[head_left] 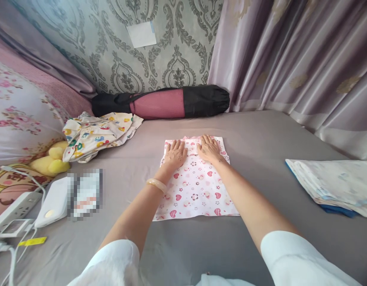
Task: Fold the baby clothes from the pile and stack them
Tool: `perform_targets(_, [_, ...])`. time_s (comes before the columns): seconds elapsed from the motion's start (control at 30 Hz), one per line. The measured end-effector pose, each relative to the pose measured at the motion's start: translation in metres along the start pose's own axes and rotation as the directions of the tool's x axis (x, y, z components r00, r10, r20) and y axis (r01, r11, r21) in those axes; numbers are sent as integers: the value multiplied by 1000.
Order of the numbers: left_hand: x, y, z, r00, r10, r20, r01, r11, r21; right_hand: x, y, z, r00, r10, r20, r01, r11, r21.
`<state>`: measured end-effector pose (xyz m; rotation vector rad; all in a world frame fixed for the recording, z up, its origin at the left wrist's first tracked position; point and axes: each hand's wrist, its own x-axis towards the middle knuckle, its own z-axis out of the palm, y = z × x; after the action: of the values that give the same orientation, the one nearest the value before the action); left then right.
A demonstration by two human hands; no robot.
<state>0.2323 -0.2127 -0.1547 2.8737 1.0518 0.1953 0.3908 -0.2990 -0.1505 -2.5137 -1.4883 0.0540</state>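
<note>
Head view: note gray sheet [186, 254] spread wide, lightly creased at left. See pale purple curtain [260, 59] hanging in folds at far right, beside patterned wall [183, 24]. At left edge, white cloth with pink flowers [19, 115], bulging. Along the foot of the wall, rolled pink mat [156, 104], black at both ends, lying lengthwise.

Mid-sheet, find heart-print cloth [198, 190], white and pink, laid flat in a rough rectangle, between and beneath 2 forearms. Well apart to its right, folded fabric stack [335, 186], pale over blue. To its left, crumpled printed garment [100, 135], just beside yellow plush toy [50, 161]. Nearer, white power strip [16, 212] with cables, then white device [54, 200], then pixelated object [87, 196], too blurred to identify.

On the cloth's far part, left hand [175, 153] and right hand [208, 149], apart, both palm down, fingers extended, grasping nothing. On left forearm, pale bangle [156, 184]. Among cables, small yellow tag [33, 241].
</note>
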Motion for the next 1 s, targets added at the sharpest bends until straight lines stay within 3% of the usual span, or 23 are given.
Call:
perform_targets(0.13, [-8,-6,-7,999,37,32,-39,999,31,0,14,-9,997,-22,70,19,999,46])
perform_targets(0.43, [-22,-23,-9,999,8,52,-9,1000,22,-21,31,1,997,-37,-64,36,999,-8])
perform_targets(0.67, [-24,-22,-10,998,7,61,-10,999,35,-25,32,-4,997,-74,-26,75,997,5])
perform_targets(0.8, [-39,-27,-12,996,56,65,-59,998,35,-56,33,-9,989,-149,9,149,989,-9])
perform_targets(1.0, [-88,-46,-15,984,146,105,-142,989,-46,-127,37,-21,954,-279,107,279,960,15])
